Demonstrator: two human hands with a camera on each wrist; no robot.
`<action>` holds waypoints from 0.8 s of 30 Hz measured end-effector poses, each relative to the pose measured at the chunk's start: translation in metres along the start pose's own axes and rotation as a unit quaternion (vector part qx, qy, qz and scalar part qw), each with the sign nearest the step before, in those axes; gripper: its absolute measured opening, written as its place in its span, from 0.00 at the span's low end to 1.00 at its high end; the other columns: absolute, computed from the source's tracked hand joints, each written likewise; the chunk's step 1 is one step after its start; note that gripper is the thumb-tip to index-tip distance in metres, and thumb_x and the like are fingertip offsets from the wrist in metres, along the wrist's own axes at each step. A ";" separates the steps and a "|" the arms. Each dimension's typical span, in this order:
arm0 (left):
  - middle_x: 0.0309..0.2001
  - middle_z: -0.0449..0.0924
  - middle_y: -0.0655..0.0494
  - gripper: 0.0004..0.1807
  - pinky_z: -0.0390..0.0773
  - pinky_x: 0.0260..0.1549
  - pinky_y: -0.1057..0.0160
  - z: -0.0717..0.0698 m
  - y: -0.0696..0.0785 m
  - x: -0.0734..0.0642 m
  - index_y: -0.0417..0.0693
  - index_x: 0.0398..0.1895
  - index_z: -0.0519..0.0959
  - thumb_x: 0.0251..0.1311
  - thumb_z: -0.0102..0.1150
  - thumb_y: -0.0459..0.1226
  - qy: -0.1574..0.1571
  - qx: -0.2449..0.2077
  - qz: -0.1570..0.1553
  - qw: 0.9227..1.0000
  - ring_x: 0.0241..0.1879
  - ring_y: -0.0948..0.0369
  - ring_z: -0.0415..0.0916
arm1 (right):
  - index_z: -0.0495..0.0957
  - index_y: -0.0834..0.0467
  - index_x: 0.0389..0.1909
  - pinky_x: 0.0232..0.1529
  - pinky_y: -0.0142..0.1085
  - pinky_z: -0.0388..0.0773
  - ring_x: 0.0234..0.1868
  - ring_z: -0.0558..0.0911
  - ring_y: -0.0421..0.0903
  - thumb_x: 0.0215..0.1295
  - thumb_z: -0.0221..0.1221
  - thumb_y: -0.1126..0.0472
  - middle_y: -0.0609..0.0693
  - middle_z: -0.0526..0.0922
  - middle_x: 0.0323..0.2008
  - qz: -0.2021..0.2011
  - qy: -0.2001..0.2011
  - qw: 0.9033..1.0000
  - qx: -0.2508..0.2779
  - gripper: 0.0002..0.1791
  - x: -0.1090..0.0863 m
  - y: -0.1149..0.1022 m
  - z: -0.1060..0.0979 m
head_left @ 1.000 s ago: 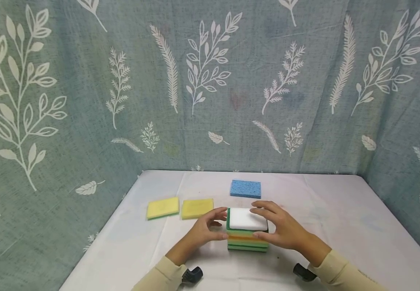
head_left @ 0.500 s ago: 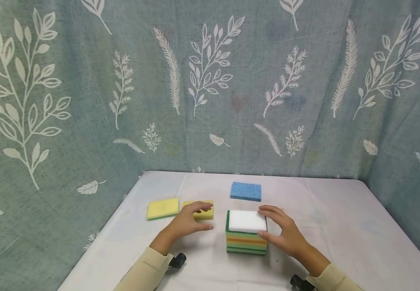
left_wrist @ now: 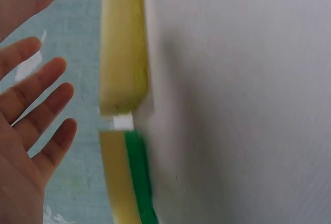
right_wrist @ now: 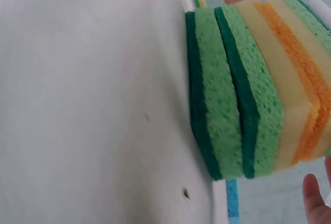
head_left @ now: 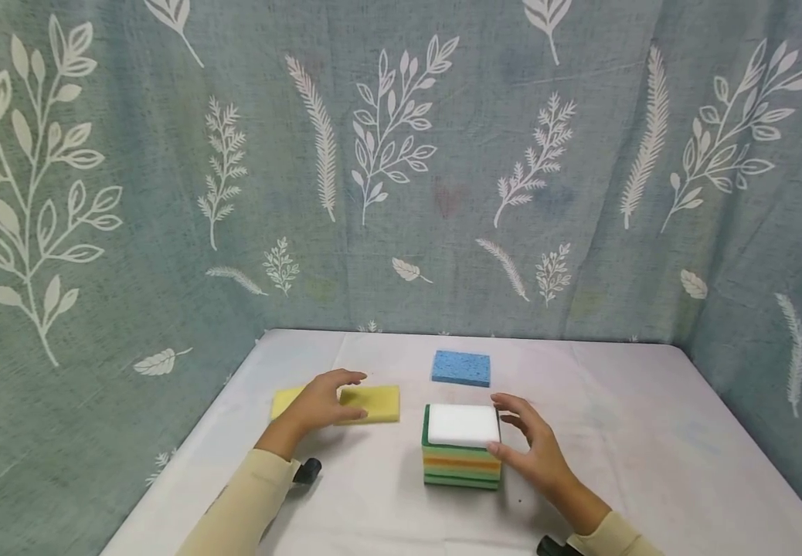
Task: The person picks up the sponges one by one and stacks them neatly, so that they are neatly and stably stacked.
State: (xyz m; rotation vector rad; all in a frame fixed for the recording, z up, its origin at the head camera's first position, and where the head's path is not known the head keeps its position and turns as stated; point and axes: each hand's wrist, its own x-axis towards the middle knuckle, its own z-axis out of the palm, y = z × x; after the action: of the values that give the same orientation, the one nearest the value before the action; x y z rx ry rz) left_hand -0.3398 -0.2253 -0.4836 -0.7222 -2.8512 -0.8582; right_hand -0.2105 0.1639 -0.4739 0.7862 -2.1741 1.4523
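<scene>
A stack of sponges (head_left: 462, 467) stands on the table, green layers below, orange and cream between, and a white sponge (head_left: 463, 425) on top. My right hand (head_left: 540, 452) is at the stack's right side, thumb near the front corner and fingers near the back one; contact is hard to tell. The right wrist view shows the layered side of the stack (right_wrist: 258, 89). My left hand (head_left: 317, 401) hovers with spread fingers over two flat sponges: a yellow sponge (head_left: 382, 403) and a yellow sponge with a green layer (left_wrist: 124, 177). It holds neither.
Behind the stack lies a blue sponge (head_left: 460, 368). A white cloth covers the table (head_left: 623, 432). A patterned blue-green curtain (head_left: 401, 154) hangs around the back and sides.
My left hand has left the stack and moved left to the yellow sponges. The right hand has drawn slightly back from the white top sponge to the stack's right side.
</scene>
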 end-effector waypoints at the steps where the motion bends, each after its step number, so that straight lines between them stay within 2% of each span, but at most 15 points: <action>1: 0.55 0.77 0.58 0.41 0.68 0.58 0.48 0.000 -0.005 0.001 0.53 0.62 0.76 0.42 0.76 0.56 0.001 0.013 -0.005 1.000 0.58 0.54 0.72 | 0.68 0.64 0.64 0.55 0.55 0.72 0.59 0.72 0.59 0.54 0.69 0.69 0.60 0.72 0.59 -0.002 0.001 1.000 0.014 0.35 0.001 -0.005 0.001; 7: 0.61 0.72 0.56 0.43 0.63 0.62 0.46 -0.001 -0.021 0.007 0.58 0.62 0.76 0.38 0.77 0.58 -0.006 0.036 -0.031 0.999 0.64 0.51 0.65 | 0.69 0.65 0.63 0.54 0.47 0.75 0.59 0.73 0.55 0.55 0.67 0.72 0.61 0.72 0.59 -0.010 0.001 0.999 0.038 0.33 0.001 -0.003 0.006; 11: 0.63 0.71 0.53 0.45 0.61 0.63 0.45 0.000 -0.023 0.008 0.56 0.63 0.75 0.37 0.79 0.56 -0.016 0.035 -0.037 0.999 0.65 0.49 0.63 | 0.70 0.66 0.62 0.54 0.46 0.76 0.58 0.73 0.53 0.55 0.66 0.72 0.63 0.72 0.58 -0.007 0.006 0.999 0.044 0.32 -0.001 0.003 0.009; 17: 0.63 0.70 0.50 0.46 0.59 0.62 0.41 0.002 -0.024 0.008 0.53 0.65 0.74 0.37 0.79 0.53 -0.034 0.059 -0.035 0.997 0.65 0.47 0.63 | 0.69 0.63 0.64 0.55 0.38 0.75 0.60 0.72 0.51 0.55 0.66 0.72 0.61 0.71 0.60 0.007 0.018 0.998 0.056 0.33 -0.009 0.033 0.017; 21: 0.62 0.71 0.51 0.48 0.59 0.61 0.41 0.004 -0.026 0.008 0.53 0.66 0.73 0.36 0.79 0.54 -0.052 0.089 -0.043 0.994 0.64 0.48 0.63 | 0.69 0.58 0.64 0.56 0.35 0.73 0.60 0.72 0.45 0.57 0.67 0.68 0.59 0.72 0.60 0.018 0.018 0.998 0.064 0.33 -0.010 0.040 0.020; 24: 0.60 0.72 0.53 0.49 0.60 0.61 0.43 0.005 -0.026 0.009 0.53 0.65 0.73 0.34 0.80 0.55 -0.065 0.102 -0.044 0.992 0.62 0.49 0.66 | 0.69 0.54 0.65 0.57 0.36 0.73 0.60 0.72 0.45 0.58 0.67 0.64 0.57 0.73 0.60 0.025 0.018 0.998 0.063 0.33 -0.009 0.041 0.020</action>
State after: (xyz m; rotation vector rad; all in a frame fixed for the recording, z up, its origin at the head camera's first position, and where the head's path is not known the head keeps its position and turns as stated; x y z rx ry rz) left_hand -0.3593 -0.2380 -0.4987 -0.6550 -3.0466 -0.5348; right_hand -0.2305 0.1595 -0.5152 0.7475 -2.1056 1.6293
